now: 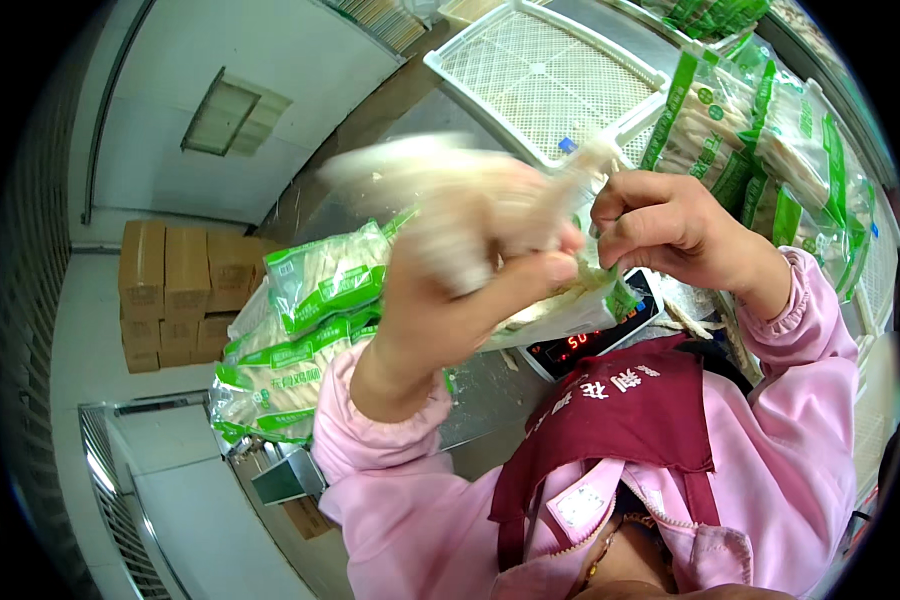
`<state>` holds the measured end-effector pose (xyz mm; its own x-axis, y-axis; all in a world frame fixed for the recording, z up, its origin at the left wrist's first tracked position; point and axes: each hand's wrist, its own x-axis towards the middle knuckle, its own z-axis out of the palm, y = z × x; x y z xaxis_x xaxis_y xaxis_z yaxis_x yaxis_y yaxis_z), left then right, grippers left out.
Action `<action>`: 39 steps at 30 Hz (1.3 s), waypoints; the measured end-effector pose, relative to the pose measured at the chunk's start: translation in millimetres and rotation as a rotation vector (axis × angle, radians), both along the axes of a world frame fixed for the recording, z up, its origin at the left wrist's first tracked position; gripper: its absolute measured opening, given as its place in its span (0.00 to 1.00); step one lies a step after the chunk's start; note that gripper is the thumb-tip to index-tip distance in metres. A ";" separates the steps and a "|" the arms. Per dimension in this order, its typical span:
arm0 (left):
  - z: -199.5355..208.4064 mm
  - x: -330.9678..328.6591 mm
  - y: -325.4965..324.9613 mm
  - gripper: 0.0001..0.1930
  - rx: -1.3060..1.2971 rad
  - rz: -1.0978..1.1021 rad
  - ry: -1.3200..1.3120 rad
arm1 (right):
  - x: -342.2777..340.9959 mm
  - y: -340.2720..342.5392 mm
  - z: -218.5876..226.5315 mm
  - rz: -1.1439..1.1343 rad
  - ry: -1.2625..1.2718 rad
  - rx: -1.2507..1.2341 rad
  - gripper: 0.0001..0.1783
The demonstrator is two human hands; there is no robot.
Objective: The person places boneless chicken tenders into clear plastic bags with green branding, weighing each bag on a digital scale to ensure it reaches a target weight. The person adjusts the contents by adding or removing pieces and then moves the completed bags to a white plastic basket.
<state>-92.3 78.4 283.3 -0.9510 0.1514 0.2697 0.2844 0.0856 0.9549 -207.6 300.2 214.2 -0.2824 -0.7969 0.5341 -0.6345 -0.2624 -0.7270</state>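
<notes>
My left hand [450, 290] is closed round a bundle of pale, whitish sticks [395, 160], smeared by motion, their kind unclear. The bundle is above the work surface, some sticks slanting across toward my right hand. Fingers of my right hand [670, 225] are pinched together at the upper edge of a green and clear plastic bag [570, 318]; the exact grip is partly hidden. This bag is just below both hands, beside a black digital scale [610, 340] with red lit digits. How much the bag holds is hard to see.
Filled green and clear bags [330, 275] lie piled at left; more filled bags [800, 150] are heaped at right. A white mesh tray [540, 75] stands at the far side. Cardboard boxes [175, 290] are stacked by the wall. Loose pale pieces [685, 315] lie near the scale.
</notes>
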 end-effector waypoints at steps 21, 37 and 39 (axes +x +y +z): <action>4.1 -29.7 -2.5 0.19 -1.205 -0.300 -0.081 | 2.5 9.6 6.9 -0.078 0.310 -0.088 0.07; -62.2 -24.1 22.6 0.11 -1.263 0.029 0.105 | 18.6 -11.4 -3.1 -0.239 0.321 -0.072 0.08; -61.6 -26.7 15.5 0.12 -1.187 -0.049 0.102 | 15.3 -14.0 -4.4 -0.250 0.333 -0.055 0.08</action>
